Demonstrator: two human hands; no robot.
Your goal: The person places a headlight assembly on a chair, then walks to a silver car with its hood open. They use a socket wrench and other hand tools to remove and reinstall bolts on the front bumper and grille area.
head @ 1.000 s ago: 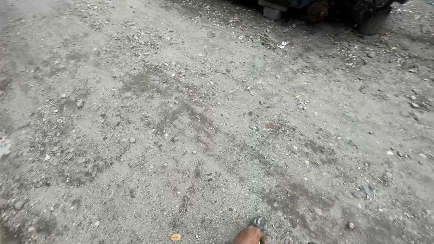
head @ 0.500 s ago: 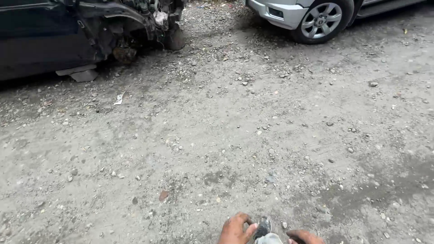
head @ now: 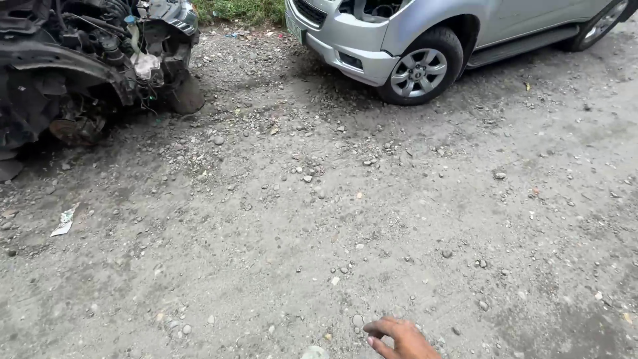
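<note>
The gravel ground (head: 319, 219) fills nearly the whole head view, grey and packed, strewn with small stones and a few dry leaves. At the top right stands a silver car (head: 425, 26), its front bumper and 1 alloy front wheel (head: 419, 72) in sight, the tyre resting on the gravel. At the top left sits a wrecked dark vehicle (head: 73, 66) with its front torn open, bare engine parts and hoses showing, well apart from the silver car. A strip of green weeds (head: 242, 10) grows between the 2 vehicles at the top edge. A crumpled scrap of white paper (head: 64, 221) lies on the gravel near the wreck, towards the left edge.

At the bottom edge, right of centre, 1 hand (head: 402, 338) enters the frame; which hand it is cannot be told from the view, and the other hand is out of sight. Its fingers (head: 377, 328) curl loosely downward above the ground, and whether they hold anything cannot be told, since most of the palm is cut off by the frame. Just left of it, at the very bottom edge, a pale rounded object (head: 314, 352) peeks into view, apart from the hand and too cropped to identify. A small flat stone (head: 358, 320) lies on the gravel just beside the fingertips.
</note>
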